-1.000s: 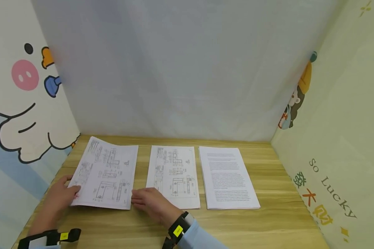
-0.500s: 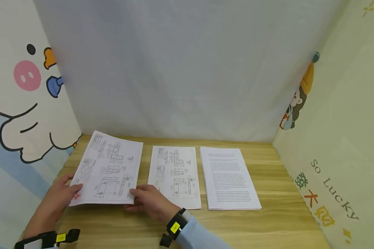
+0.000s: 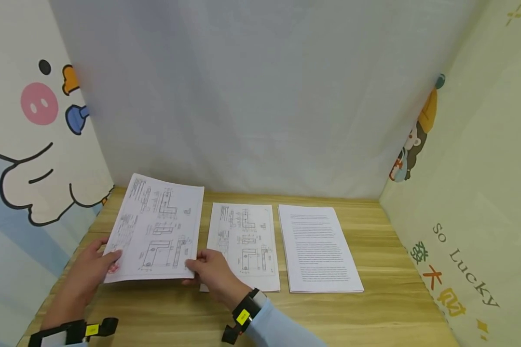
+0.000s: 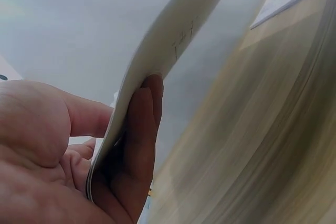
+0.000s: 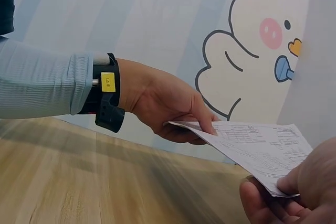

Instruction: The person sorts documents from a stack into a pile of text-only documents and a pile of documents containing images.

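Observation:
A thin stack of printed technical drawings [image 3: 156,226] is raised and tilted over the left of the table, its far edge highest. My left hand [image 3: 84,270] grips its left edge, thumb on the printed face beside a red mark. In the left wrist view, the fingers [image 4: 140,129] curl behind the sheets [image 4: 157,40], which bow slightly. At the near right corner, my right hand [image 3: 217,277] pinches the stack with the thumb on top. The right wrist view has both hands on opposite edges of the papers [image 5: 262,148], above the wood surface.
Another stack of drawings [image 3: 243,241] lies in the middle of the wooden table [image 3: 399,308], partly behind my right hand. To its right lies a stack of text pages [image 3: 321,248]. A grey curtain [image 3: 243,96] and printed side panels [image 3: 473,193] enclose the table.
The left stack has risen off the table and shifted slightly right, tilting toward me. My right hand has gone from beside its right edge to pinching the near right corner.

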`<state>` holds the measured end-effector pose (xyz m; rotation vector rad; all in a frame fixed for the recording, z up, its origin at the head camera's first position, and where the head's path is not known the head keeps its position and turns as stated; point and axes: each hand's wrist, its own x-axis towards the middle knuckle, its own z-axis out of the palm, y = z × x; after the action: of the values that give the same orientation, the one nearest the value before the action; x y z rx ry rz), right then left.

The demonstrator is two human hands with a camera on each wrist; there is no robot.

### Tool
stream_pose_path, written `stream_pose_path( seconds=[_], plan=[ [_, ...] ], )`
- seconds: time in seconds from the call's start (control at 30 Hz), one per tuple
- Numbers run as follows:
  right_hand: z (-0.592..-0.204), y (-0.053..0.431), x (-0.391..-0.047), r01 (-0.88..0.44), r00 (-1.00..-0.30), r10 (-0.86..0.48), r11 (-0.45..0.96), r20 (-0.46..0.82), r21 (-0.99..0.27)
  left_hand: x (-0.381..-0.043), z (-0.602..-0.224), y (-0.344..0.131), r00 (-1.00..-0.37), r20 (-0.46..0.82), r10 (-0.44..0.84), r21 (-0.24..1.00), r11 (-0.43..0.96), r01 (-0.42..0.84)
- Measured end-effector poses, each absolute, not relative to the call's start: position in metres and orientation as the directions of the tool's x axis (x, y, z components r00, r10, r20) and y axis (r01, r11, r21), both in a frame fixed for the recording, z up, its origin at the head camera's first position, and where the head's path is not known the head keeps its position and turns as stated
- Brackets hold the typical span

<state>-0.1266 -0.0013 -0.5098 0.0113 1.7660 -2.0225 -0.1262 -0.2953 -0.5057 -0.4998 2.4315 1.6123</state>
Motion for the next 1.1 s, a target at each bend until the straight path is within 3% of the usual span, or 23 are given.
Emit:
stream_pose_path(
  seconds=[0.23, 0.63, 1.1],
  plan=[
    [-0.510, 0.013, -0.126, 0.251, -0.921, -0.316, -0.039, -0.227, -0.967, -0.126, -0.503, -0.285, -0.933, -0.328, -0.148, 0.879, 0.315, -0.359],
    [-0.514, 0.058, -0.128, 0.082, -0.969, -0.217, 0.161, -0.117, -0.983, -0.131, -0.512, -0.240, -0.952, -0.285, -0.112, 0.910, 0.280, -0.305],
    [-0.521, 0.127, -0.122, 0.065, -0.994, -0.063, 0.316, -0.090, -0.947, -0.141, -0.523, -0.169, -0.968, -0.248, -0.034, 0.942, 0.222, -0.250]
  ],
)
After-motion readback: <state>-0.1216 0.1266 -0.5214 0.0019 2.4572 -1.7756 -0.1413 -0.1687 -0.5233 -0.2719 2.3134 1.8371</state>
